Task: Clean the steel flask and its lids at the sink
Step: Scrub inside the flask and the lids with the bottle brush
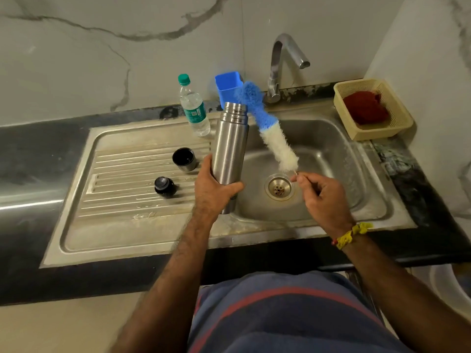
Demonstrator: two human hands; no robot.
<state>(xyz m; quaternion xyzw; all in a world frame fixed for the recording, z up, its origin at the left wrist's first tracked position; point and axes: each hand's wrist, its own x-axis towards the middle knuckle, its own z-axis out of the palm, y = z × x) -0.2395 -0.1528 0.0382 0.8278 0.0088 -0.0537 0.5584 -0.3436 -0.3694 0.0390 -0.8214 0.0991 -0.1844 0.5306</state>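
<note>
The left hand [212, 186] grips the steel flask [230, 143] around its lower body, fingers curled round the far side and the thumb pressed across the front; the flask stands nearly upright with its open threaded mouth at the top, held over the boundary between the ribbed drainboard [122, 174] and the sink [356, 159] basin; the right hand [323, 193] pinches the thin wire end of a bottle brush [267, 128] between thumb and forefinger, the remaining fingers loosely curled beneath; the brush slants up and to the left, its white bristles nearest the hand and its blue bristles at the far tip, which lies just beside the flask's mouth, outside it; the brush hangs above the basin, over the drain [279, 187]; on the drainboard, left of the flask, a cup lid [184, 159] sits with its dark hollow facing up, and a black stopper [165, 186] rests nearer the person, the two apart from each other; a plastic water bottle [193, 108] with a green cap stands at the back edge of the drainboard; a blue holder [228, 84] sits behind the flask beside the tap [280, 62]; a cream basket [397, 115] holding a red scrubber [364, 108] rests on the dark worktop [38, 138] at the sink's right rear corner; a yellow thread band [353, 234] circles the right wrist.
</note>
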